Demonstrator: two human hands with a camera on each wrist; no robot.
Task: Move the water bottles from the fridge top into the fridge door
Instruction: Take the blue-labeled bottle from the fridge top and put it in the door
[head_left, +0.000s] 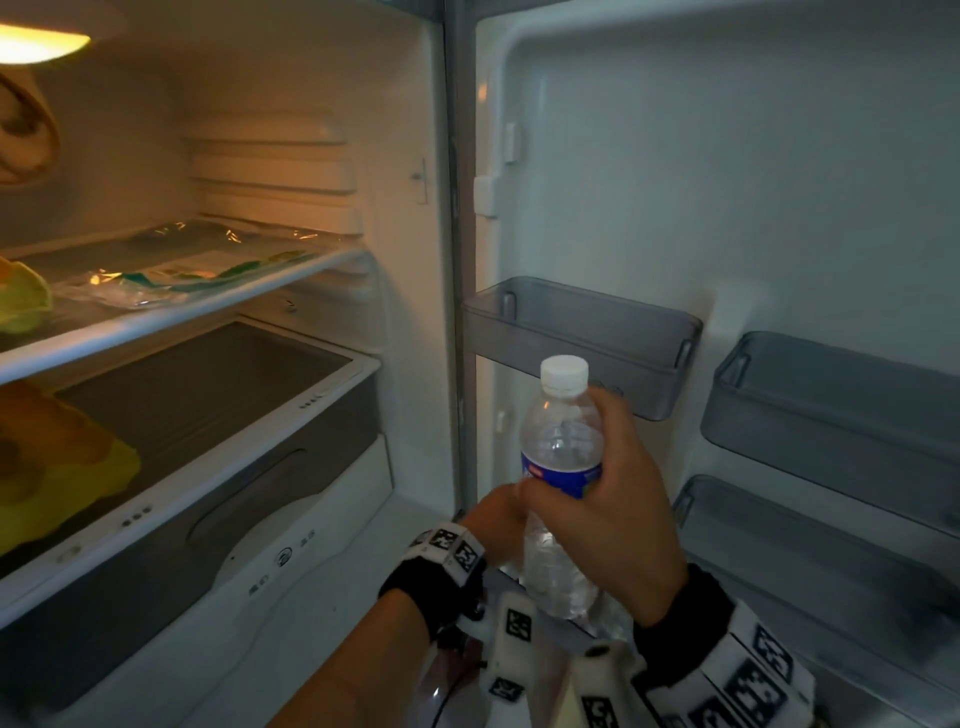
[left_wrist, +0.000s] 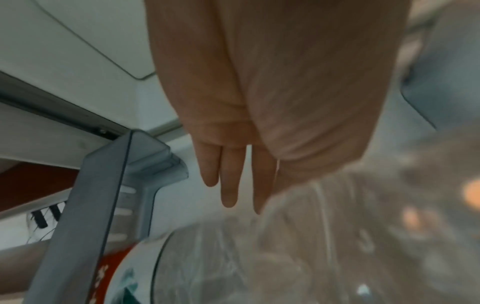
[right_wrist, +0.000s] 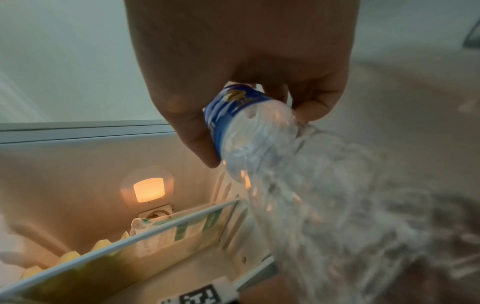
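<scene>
Open fridge door (head_left: 779, 182) | right hand (head_left: 618, 514) fingers grasp blue-labelled bottle (head_left: 561, 467) | left hand (left_wrist: 233, 164) fingers straight

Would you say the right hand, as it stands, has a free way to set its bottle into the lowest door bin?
Probably yes: the right hand grips the water bottle upright just above the lowest door bin, though the left hand sits close beside.

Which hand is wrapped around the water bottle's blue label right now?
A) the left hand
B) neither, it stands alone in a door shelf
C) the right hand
C: the right hand curls around the water bottle at its blue label, while the left hand has straight fingers beside the bottle's lower part.
</scene>
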